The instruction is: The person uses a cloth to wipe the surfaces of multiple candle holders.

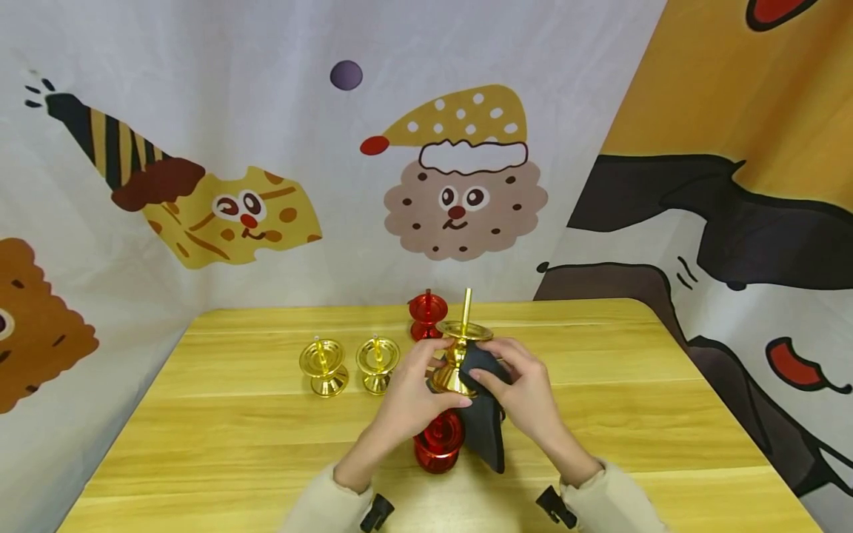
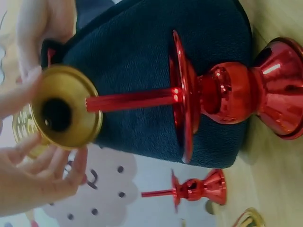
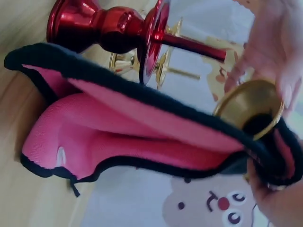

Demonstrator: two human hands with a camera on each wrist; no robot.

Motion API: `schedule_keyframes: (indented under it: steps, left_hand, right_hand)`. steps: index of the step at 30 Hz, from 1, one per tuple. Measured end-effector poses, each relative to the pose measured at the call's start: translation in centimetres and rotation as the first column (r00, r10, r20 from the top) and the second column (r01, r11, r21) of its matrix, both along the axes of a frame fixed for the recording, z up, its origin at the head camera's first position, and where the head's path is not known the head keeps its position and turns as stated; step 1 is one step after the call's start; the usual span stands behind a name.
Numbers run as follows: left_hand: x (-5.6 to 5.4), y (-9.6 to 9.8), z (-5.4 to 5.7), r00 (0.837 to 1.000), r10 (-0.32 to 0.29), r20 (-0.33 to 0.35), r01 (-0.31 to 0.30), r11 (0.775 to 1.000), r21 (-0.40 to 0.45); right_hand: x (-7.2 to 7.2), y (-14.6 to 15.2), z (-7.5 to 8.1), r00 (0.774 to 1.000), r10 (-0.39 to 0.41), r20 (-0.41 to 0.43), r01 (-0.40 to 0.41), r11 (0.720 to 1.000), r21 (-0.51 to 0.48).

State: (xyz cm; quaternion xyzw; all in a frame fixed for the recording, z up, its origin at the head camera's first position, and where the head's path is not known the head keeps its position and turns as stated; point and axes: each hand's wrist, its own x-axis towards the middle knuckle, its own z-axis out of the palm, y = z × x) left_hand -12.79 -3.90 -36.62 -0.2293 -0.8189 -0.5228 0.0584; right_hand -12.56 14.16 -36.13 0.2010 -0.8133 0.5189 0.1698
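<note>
Upright above the table is a gold candlestick (image 1: 449, 380) with a spike on its dish. My left hand (image 1: 412, 386) grips it by the base and stem, thumb low and fingers at the far side. My right hand (image 1: 531, 386) pinches a dark cloth (image 1: 485, 437) against the candlestick's right side. The cloth hangs down, and its pink underside (image 3: 109, 120) shows in the right wrist view. Just below the hands stands a red candlestick (image 2: 232, 92), close beside the cloth. The left wrist view shows the hollow underside of the held candlestick's base (image 2: 78, 90).
Two gold candlesticks, one farther left (image 1: 323, 364) and one nearer the hands (image 1: 378, 363), stand left of my left hand. Another red candlestick (image 1: 426, 309) is behind the hands near the back edge. A printed curtain (image 1: 266, 89) hangs behind the wooden table (image 1: 220, 444).
</note>
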Motion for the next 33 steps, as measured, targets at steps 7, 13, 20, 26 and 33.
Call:
schedule_keyframes:
  steps: [7, 13, 20, 26, 33]
  left_hand:
    - [-0.2, -0.5, 0.1, 0.991, -0.109, 0.071, 0.102, 0.990, 0.101]
    - [-0.6, -1.3, -0.1, 0.946, -0.275, 0.174, 0.222, 0.936, 0.273]
    - [-1.1, -1.9, -0.9, 0.813, -0.530, 0.242, 0.308, 0.743, 0.595]
    - [-0.8, -1.4, -0.5, 0.928, -0.303, 0.219, 0.210, 0.907, 0.366]
    - [-0.2, -0.6, 0.0, 0.992, -0.087, 0.089, 0.078, 0.992, 0.102]
  right_hand:
    - [0.0, 0.1, 0.4, 0.999, 0.022, 0.043, -0.018, 0.995, -0.093]
    - [-0.3, 0.9, 0.1, 0.989, 0.087, 0.123, -0.066, 0.984, -0.166]
    - [-0.8, 1.6, -0.6, 0.957, 0.224, 0.182, -0.167, 0.944, -0.284]
    - [-0.7, 1.2, -0.3, 0.958, 0.178, 0.226, -0.121, 0.963, -0.242]
    - [-0.2, 0.2, 0.2, 0.979, -0.005, 0.206, 0.024, 0.996, -0.088]
